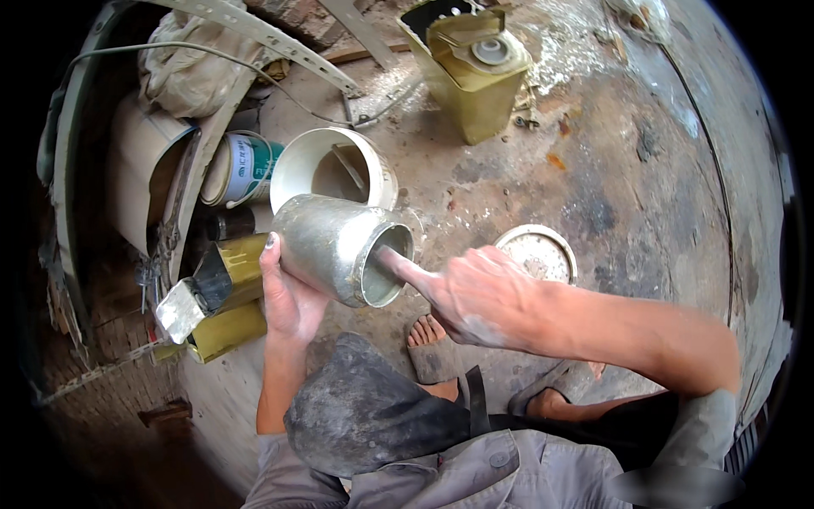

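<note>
A dull silver metal canister [326, 242] with a narrowed neck lies tilted in my left hand [292, 301], its round mouth facing right. My left thumb rests along its side, and the other fingers are hidden beneath it. My right hand [479, 293] reaches in from the right, its index finger stretched into the canister's mouth. The other right fingers are curled, and their undersides are out of sight. Pale whitish residue coats parts of both hands. Where the right fingertip touches inside cannot be made out.
Just beyond the canister stands a white bucket [386, 174] with a stick inside. A paint pail [250, 170] and yellow tins [225, 331] are at left, beneath a metal frame [199, 161]. A cut-open tin [487, 102] stands farther off. A round white lid [543, 254] lies on the floor.
</note>
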Demonstrator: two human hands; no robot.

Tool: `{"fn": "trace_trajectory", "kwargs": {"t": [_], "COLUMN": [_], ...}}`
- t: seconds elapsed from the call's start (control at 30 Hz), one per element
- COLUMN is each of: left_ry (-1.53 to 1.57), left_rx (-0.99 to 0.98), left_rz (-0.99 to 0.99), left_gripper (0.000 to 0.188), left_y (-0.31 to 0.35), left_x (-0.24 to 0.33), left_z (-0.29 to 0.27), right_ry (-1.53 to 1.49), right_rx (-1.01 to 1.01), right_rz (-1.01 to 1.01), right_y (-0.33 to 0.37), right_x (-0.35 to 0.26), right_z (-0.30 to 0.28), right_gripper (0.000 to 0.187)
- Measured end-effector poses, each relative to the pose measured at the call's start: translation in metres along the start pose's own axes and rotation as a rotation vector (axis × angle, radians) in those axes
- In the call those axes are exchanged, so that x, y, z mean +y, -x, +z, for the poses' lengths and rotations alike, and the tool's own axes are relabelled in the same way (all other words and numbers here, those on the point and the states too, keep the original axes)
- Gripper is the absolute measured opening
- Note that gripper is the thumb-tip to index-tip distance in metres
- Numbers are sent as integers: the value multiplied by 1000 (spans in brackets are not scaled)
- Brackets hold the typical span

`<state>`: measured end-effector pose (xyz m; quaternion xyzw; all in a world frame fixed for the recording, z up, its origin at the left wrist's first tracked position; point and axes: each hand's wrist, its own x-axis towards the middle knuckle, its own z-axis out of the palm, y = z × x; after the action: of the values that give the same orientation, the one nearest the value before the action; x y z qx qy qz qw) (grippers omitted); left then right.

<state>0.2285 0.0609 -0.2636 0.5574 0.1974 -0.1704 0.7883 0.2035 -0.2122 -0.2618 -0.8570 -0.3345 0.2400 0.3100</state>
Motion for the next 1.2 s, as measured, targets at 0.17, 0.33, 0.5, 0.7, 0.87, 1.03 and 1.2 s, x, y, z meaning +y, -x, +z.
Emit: {"fn": "trace_trajectory", "kwargs": {"t": [0.17, 0.33, 0.5, 0.7, 0.87, 1.03, 1.2], "left_ry": [-50, -85, -1, -37, -90, -678, -1045], "left_rx": [-18, -11, -20, -36, 7, -105, -326], "left_rz": [-24, -21, -31, -35, 18, 345, 960], "left_gripper": [73, 73, 68, 67, 71, 79, 102], "left_y": [5, 4, 4, 4, 5, 5, -41], "left_x": [-4, -8, -7, -10, -19, -7, -69], "left_z": [5, -1, -3, -5, 1, 23, 86], "right_ry": [-7, -202, -475, -285, -564, -405, 23], "right_rx": [-6, -135, 127, 32, 1, -6, -79], "right_rz": [34, 83, -8, 97, -64, 36, 284], "right_y": [-13, -17, -14, -3, 8, 59, 124], "right_x": [-1, -12, -1, -6, 13, 58, 95], "right_z": [19, 21, 45, 26, 23, 11, 78], "right_gripper": [82, 73, 55, 53, 51, 43, 49]}}
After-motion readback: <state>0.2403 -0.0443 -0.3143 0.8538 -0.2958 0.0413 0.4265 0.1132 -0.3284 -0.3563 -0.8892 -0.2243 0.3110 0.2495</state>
